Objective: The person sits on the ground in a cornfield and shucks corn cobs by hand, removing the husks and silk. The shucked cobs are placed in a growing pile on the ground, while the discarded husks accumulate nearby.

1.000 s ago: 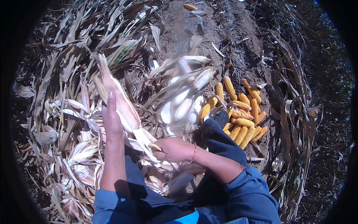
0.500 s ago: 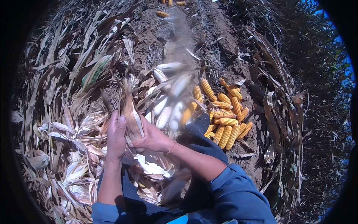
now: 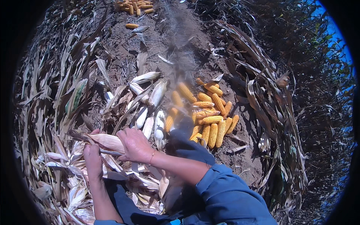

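Observation:
An ear of corn in its pale dry husk [image 3: 108, 141] lies sideways between my hands, its brown silk tip pointing left. My left hand [image 3: 93, 155] is closed around the silk end. My right hand [image 3: 137, 145] grips the other end, fingers wrapped over the husk. A thin greyish strip [image 3: 111, 152] sticks out below the ear between the hands; I cannot tell whether it is a stalk or a tool. Just beyond my right hand lie several ears in white husks [image 3: 157, 93]. To their right is a pile of bare yellow corn ears [image 3: 213, 119].
Loose stripped husks [image 3: 75, 187] cover the ground at the lower left and between my legs. Dry stalks [image 3: 48, 101] lie along the left, with more stalks [image 3: 275, 123] on the right. Another heap of yellow ears [image 3: 137, 5] sits far ahead on the soil.
The husked-over ear has tipped from upright to lying sideways. My left hand has moved left and down to its silk end, while my right hand has turned over the other end.

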`<state>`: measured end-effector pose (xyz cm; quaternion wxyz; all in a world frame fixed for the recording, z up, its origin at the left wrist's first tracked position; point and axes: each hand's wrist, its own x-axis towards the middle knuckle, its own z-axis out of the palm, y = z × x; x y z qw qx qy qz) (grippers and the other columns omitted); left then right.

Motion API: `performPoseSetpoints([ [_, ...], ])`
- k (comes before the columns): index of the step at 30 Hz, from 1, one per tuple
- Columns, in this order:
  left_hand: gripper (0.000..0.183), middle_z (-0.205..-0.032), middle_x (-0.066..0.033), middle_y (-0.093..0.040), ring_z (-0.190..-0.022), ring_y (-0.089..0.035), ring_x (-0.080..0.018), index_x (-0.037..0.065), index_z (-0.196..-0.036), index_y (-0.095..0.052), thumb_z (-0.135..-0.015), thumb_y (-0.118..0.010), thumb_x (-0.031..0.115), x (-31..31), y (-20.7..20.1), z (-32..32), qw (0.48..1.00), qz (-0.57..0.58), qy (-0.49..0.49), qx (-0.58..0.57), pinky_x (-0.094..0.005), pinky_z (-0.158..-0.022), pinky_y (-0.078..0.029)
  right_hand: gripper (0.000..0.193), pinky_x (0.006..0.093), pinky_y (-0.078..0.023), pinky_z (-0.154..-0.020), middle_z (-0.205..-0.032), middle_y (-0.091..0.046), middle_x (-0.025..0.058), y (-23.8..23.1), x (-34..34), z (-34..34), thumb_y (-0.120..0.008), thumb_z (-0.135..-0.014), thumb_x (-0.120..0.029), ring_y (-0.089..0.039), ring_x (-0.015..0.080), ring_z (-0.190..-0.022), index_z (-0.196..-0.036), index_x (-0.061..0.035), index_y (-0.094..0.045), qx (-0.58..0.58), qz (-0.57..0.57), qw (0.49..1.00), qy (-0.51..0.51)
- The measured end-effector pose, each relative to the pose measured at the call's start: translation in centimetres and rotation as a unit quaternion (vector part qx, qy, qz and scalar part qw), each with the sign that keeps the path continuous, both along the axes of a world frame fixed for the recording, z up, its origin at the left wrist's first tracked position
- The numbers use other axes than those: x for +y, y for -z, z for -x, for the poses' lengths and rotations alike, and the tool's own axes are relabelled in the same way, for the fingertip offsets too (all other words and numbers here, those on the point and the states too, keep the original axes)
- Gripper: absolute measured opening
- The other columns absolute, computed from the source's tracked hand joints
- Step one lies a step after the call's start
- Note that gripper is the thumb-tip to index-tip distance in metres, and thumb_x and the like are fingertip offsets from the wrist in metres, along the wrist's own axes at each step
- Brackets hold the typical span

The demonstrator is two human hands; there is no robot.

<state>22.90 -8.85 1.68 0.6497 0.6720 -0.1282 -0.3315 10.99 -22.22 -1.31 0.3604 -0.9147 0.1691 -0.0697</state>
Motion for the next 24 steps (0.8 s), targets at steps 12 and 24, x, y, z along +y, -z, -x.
performPoseSetpoints([
  [12, 0.031, -0.067, -0.0058, -0.044, -0.065, -0.039, -0.0142, -0.002, -0.075, -0.048, -0.096, -0.043, 0.021, 1.4, 2.8, -2.4, 0.931, -0.256, 0.027, -0.260, -0.0354, -0.063, -0.037, 0.064, 0.0426, -0.043, -0.075, -0.090, -0.052, 0.0160, -0.3, -0.2, -0.1, -0.087, -0.055, -0.032, -0.054, 0.0330, -0.086, -0.098, -0.0014, -0.051, -0.018, 0.011, 0.999, 0.048],
  [24, 0.038, -0.064, 0.0005, -0.040, -0.063, -0.036, -0.0101, 0.002, -0.069, -0.045, -0.097, -0.048, 0.027, 2.1, 2.6, 1.9, 0.969, -0.132, 0.106, -0.179, -0.0306, -0.056, -0.032, 0.077, 0.0450, -0.046, -0.084, -0.103, -0.054, 0.0275, 0.5, 1.6, 4.7, -0.084, -0.063, -0.042, -0.056, 0.0441, -0.099, -0.107, 0.0031, -0.039, 0.055, -0.167, 0.983, 0.052],
])
